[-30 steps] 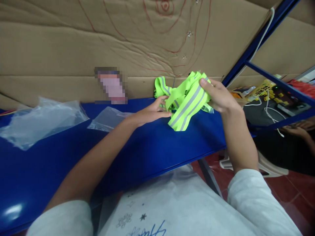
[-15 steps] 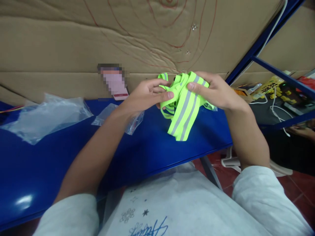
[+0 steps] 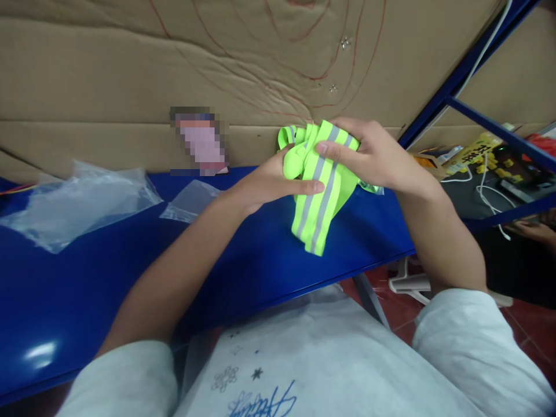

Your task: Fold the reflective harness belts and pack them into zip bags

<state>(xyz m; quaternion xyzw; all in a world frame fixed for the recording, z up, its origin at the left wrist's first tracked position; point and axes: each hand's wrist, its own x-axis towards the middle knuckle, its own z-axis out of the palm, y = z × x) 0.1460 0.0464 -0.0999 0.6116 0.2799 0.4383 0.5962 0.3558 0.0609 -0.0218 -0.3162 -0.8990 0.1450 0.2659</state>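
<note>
Neon-yellow reflective straps (image 3: 313, 200) with grey stripes are bunched and folded between my hands, above the blue table (image 3: 243, 255). My left hand (image 3: 280, 182) grips them from the left, its thumb lying across the striped front and its fingers hidden behind. From the right, my right hand (image 3: 369, 152) pinches the upper part, thumb on top of the folds. A wide striped end hangs below both hands. Smaller loops stick out at the upper left. Behind my right hand, part of a clear plastic wrapping (image 3: 374, 189) shows on the table.
Clear plastic bags (image 3: 87, 202) lie at the left, with a smaller bag (image 3: 191, 201) nearer my left forearm. A blurred-out phone-like object (image 3: 202, 145) leans on the cardboard wall (image 3: 108, 81). A blue metal frame (image 3: 478, 124), white cables and another person's hand (image 3: 536, 231) are at the right.
My left thumb has moved right, onto the striped front of the straps. My right hand has shifted slightly left, and the hanging end has narrowed and swung a little left.
</note>
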